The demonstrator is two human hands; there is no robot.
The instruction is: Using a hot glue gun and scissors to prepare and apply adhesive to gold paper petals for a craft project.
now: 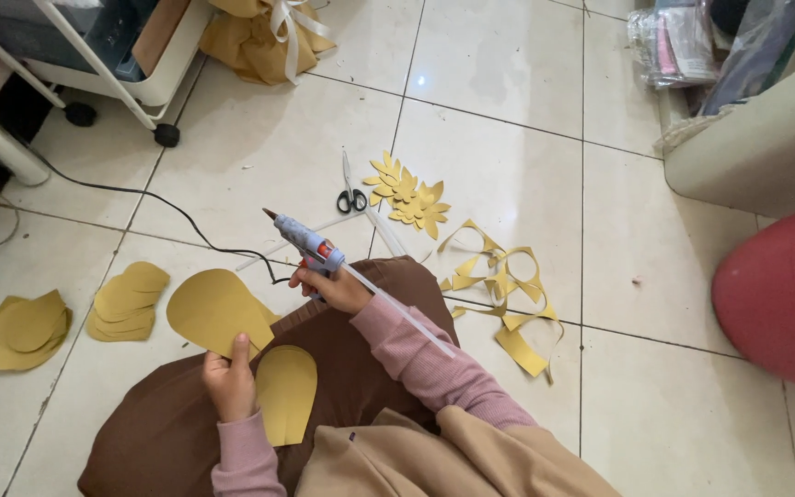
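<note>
Right hand closed around one glue gun above the lap, left hand pinching one large gold petal, second petal on the lap, two petal stacks on the floor tiles, one pair of scissors, two gold flower cutouts.

Two petal stacks, two leaf cutouts, one scissors, one glue gun.
</note>
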